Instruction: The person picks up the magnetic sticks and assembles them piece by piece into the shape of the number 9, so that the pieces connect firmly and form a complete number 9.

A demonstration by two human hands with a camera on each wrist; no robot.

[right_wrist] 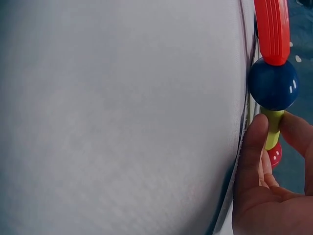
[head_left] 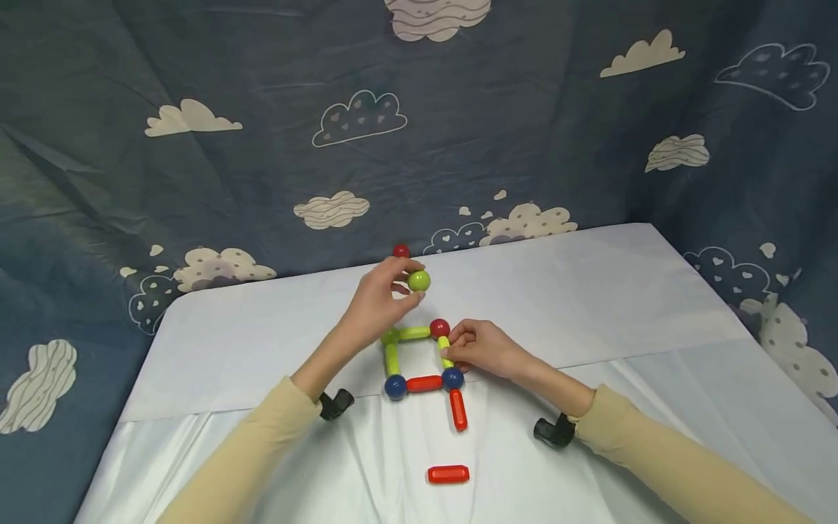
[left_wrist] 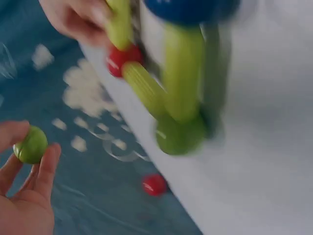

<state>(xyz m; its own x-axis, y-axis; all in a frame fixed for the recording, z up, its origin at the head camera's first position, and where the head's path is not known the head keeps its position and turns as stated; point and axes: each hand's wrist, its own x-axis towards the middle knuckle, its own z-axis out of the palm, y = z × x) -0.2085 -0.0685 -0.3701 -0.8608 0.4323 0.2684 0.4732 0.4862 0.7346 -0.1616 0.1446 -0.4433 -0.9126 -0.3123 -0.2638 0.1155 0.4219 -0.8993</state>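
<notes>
My left hand (head_left: 382, 295) pinches a green ball (head_left: 419, 281) between thumb and fingertips, held above the far side of a square frame of rods and balls. The frame has a red ball (head_left: 439, 328), a green ball partly behind my left wrist, and two blue balls (head_left: 396, 387) at its near corners. A red rod (head_left: 424, 383) makes the near side; yellow-green rods (head_left: 391, 359) make the others. My right hand (head_left: 487, 347) pinches the right-side yellow-green rod (right_wrist: 275, 128), between the red ball and a blue ball (right_wrist: 274, 84). Another red rod (head_left: 458, 410) sticks out from that blue ball.
A loose red rod (head_left: 448, 474) lies on the white-covered table (head_left: 556, 291) near the front. Another red ball (head_left: 401, 251) sits at the table's far edge, beyond my left hand. A dark curtain with cloud prints (head_left: 275, 167) hangs behind the table.
</notes>
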